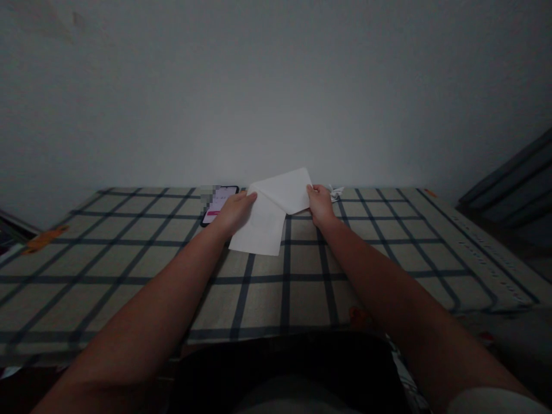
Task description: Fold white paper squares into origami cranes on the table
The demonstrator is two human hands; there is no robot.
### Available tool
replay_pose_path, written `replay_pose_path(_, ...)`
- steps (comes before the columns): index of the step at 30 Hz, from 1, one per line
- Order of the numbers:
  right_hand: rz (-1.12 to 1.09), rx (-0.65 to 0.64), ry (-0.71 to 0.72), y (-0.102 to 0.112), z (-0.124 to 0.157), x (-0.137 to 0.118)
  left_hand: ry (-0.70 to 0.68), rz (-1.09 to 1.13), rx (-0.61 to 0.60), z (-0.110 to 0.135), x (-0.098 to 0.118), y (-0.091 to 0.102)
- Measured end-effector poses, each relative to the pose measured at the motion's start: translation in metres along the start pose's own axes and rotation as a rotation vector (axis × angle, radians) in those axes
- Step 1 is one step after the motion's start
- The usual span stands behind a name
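Observation:
Thin white paper (261, 227) is stretched between my two hands above the table. One part hangs down toward me, and another slants up to the right; I cannot tell whether this is one folded sheet or two overlapping ones. My left hand (236, 211) pinches its upper left edge, thumb on top. At the right end, my right hand (321, 204) grips the edge between thumb and fingers. Just beyond the right hand lies a small crumpled white thing (337, 192), partly hidden by it. A phone (218, 202) with a lit screen lies beside my left hand, which covers its lower corner.
A checked cloth (379, 230) in cream and dark blue covers the table, with orange patches (45, 238) at its left side. The far edge meets a plain grey wall (276, 86). Dark ridged material (513, 178) stands at the right.

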State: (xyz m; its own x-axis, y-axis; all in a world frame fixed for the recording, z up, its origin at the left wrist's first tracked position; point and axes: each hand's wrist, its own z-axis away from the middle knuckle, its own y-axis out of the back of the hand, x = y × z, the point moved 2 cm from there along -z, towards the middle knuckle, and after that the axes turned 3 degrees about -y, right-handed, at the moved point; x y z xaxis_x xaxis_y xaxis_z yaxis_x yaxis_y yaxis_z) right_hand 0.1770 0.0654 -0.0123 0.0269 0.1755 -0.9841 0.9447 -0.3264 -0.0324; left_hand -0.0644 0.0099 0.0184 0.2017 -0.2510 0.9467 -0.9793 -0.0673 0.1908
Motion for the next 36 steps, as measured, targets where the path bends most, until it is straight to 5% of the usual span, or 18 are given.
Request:
replay_pose_path(4, 0.058, -0.034, 0.029, 0.002, 0.002, -0.006, 0.028, 0.135, -0.022, -0.002, -0.001, 0.004)
replay_pose_path(8, 0.294, -0.023, 0.198, 0.002, 0.013, -0.027, -0.175, -0.186, 0.029, 0.001, 0.007, 0.004)
replay_pose_path(12, 0.628, 0.056, 0.681, -0.001, 0.046, -0.069, -0.333, -0.436, 0.063, 0.012, 0.023, 0.000)
replay_pose_path(18, 0.800, -0.340, 1.115, -0.019, 0.099, -0.105, -0.458, -0.657, 0.040, 0.027, 0.041, -0.008)
replay_pose_path(21, 0.793, -0.405, 1.053, -0.029, 0.109, -0.104, -0.458, -0.713, 0.054, 0.031, 0.042, -0.009)
replay_pose_path(27, 0.543, -0.321, 0.591, -0.037, 0.096, -0.088, -0.485, -0.809, 0.052, 0.035, 0.044, -0.013)
replay_pose_path(32, 0.379, -0.365, 0.524, -0.038, 0.089, -0.080, -0.506, -0.794, 0.005, 0.037, 0.047, -0.015)
replay_pose_path(36, 0.460, -0.368, 0.597, -0.035, 0.091, -0.086, -0.524, -0.790, 0.010, 0.035, 0.046, -0.014)
